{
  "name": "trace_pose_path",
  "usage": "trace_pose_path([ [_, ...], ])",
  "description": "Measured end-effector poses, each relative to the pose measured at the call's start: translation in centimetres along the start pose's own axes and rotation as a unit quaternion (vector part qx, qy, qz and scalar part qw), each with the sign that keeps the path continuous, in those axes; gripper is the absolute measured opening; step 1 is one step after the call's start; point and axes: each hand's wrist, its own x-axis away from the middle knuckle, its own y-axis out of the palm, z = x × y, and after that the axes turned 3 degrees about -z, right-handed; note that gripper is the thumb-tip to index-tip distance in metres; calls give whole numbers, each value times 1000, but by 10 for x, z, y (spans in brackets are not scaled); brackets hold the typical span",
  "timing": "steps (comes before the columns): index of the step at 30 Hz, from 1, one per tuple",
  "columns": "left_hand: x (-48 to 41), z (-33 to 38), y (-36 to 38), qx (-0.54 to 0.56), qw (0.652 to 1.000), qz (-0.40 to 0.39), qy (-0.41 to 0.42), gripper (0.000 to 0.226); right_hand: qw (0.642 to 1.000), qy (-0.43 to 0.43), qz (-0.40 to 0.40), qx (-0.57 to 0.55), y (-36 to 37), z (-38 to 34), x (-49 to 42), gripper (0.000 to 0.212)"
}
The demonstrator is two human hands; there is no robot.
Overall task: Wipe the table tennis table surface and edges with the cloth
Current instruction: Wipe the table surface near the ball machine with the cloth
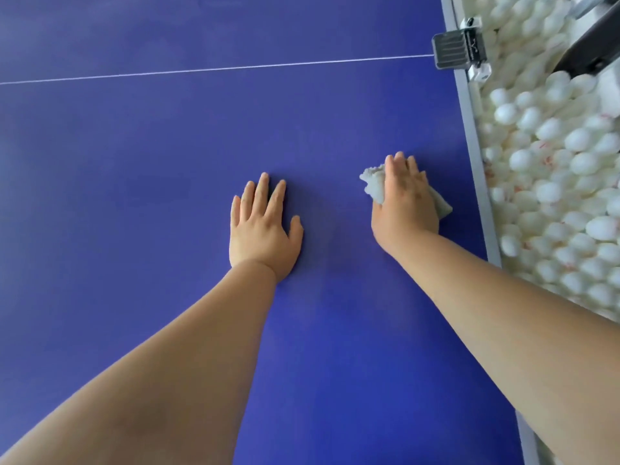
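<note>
2 hands in view: both on the blue table (167, 146), arms reaching forward from the bottom of the frame.
Left hand (263, 229): flat on the bare surface, fingers straight and slightly spread, holding nothing; reads as a brace.
Right hand (406, 199): palm down on the cloth (375, 186), fingers straight and close together, pressing it to the surface; no curl round it visible.
Cloth position: directly under the right hand. 1 crumpled corner shows left of the fingers, 1 flatter corner shows right of the palm. Apart from the left hand, which lies to its left.
Cloth long axis: roughly far-left to near-right, across the line of the fingers.
Key relation: grey table edge (476, 169) lies to the right of the cloth, near but not touching; a strip of blue shows between.
Nearer hand: right, to both cloth and edge.
Beyond edge: mass of white balls (553, 162); cannot tell what holds them.
Far side: thin white line (218, 68) runs across to a dark clamp (458, 50) at the edge; likely the net top.
Step (judgement): surface wipe near the right side; edge not yet under the cloth.
Next move (judgement): a short sweep rightward would bring the cloth onto the edge; risk is dropping it among the balls.
</note>
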Motion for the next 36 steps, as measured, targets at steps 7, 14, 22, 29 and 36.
trace_pose_path([
  [7,-3,-1,-2,22,1000,9,2,68,871,-459,-165,55,16,-4,84,62],
  [14,-1,-4,4,20,1000,20,2,67,970,-235,-51,41,-11,15,-47,63],
  [22,-2,-4,4,22,1000,21,6,67,919,-378,-106,38,13,-21,29,63],
  [29,-2,-3,3,18,1000,23,5,66,929,-359,-82,42,0,-2,-33,63],
  [36,-1,0,-3,18,1000,1,5,65,954,-292,-68,13,4,-35,-15,63],
])
